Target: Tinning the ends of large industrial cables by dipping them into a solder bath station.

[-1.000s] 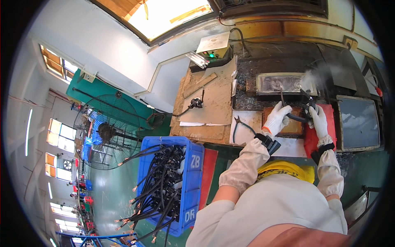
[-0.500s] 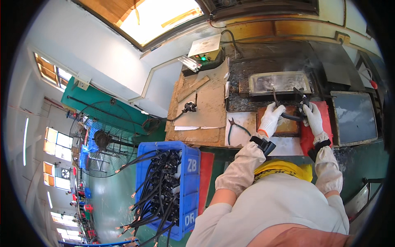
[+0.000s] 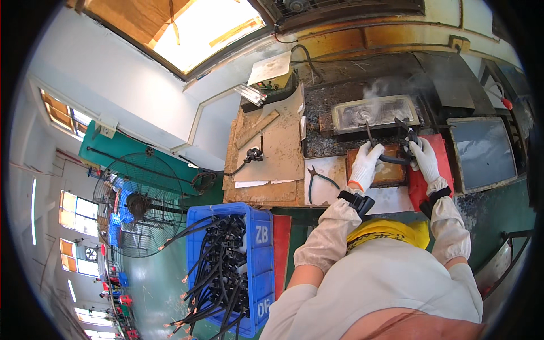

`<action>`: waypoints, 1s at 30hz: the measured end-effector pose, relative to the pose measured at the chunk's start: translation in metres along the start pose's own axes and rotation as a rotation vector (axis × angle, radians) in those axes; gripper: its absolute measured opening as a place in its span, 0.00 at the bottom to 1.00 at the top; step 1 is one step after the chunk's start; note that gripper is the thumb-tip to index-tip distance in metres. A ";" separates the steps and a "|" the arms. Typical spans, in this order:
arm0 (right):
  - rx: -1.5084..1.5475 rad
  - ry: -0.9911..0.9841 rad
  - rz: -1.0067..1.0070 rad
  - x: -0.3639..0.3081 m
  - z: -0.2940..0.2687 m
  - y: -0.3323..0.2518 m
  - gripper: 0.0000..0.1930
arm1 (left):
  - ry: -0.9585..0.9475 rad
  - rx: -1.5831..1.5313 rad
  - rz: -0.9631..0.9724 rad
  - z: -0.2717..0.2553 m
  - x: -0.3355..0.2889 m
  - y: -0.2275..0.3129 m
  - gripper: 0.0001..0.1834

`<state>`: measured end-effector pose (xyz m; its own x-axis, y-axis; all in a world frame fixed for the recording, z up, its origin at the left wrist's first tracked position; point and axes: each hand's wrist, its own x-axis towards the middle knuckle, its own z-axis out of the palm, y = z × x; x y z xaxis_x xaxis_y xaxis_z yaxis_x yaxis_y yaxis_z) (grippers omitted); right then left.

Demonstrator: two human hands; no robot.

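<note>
My left hand (image 3: 366, 164), in a white glove, is closed around a black cable (image 3: 392, 160). A thin brownish end (image 3: 369, 131) sticks up from that hand to the near edge of a rectangular metal bath (image 3: 347, 131), its tip over the silvery contents. My right hand (image 3: 423, 161), also gloved, grips a dark part (image 3: 406, 130) that reaches the bath's near right corner. The cable runs between both hands; its exact join to that part is hidden by the fingers. Smoke rises from the bath. Cutting pliers (image 3: 322, 178) with dark green handles lie left of my left hand.
A blue crate (image 3: 262, 255) full of black cables with copper ends stands at the lower left. On the bench are a cable with a black fitting (image 3: 254, 154), a wooden strip (image 3: 258, 129) and a control box (image 3: 273, 79). A large fan (image 3: 139, 205) stands further left.
The view has shifted, so the bench appears further left. Smoke over the bath is thicker. Both hands keep their grips in nearly the same place by the bath's near side.
</note>
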<state>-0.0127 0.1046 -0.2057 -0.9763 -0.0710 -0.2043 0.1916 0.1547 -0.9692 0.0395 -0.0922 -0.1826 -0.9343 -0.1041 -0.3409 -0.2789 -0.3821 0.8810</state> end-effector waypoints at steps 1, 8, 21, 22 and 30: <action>-0.012 0.000 0.000 0.000 0.000 -0.001 0.22 | 0.008 -0.008 -0.006 0.000 0.000 0.000 0.24; 0.009 -0.014 0.002 -0.003 0.002 -0.006 0.21 | 0.046 -0.015 0.008 0.000 -0.001 0.001 0.18; 0.029 -0.025 0.004 -0.001 0.001 -0.003 0.21 | -0.008 -0.025 -0.036 -0.001 -0.004 0.010 0.19; 0.034 -0.034 0.004 -0.002 0.001 -0.004 0.20 | -0.035 -0.009 -0.035 -0.003 -0.003 0.010 0.18; 0.057 -0.093 -0.005 -0.008 -0.002 -0.009 0.19 | -0.134 -0.062 -0.073 -0.006 -0.003 0.010 0.20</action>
<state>-0.0072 0.1059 -0.1952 -0.9643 -0.1636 -0.2084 0.1944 0.0977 -0.9761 0.0411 -0.1013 -0.1749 -0.9344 0.0477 -0.3530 -0.3369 -0.4402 0.8323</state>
